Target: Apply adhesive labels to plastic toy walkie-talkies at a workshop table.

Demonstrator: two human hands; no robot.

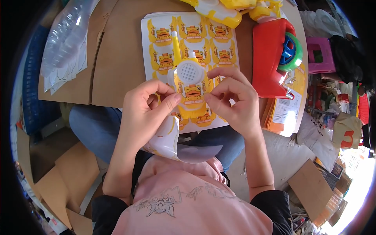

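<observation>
While seemingly pinching duck-printed yellow sticker (193, 93) with left hand (145, 102) and right hand (236, 100), probably aligning it on yellow-white plastic handset (190, 73); next, press flat.

Yellow toys (235, 4) (partly offscreen)

Room left over cardboard (121, 58); tape dispenser (268, 58) blocks right.

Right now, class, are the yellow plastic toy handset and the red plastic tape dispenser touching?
Apart. The head view shows a printed sticker sheet and brown cardboard visible between the handset and the dispenser.
</observation>
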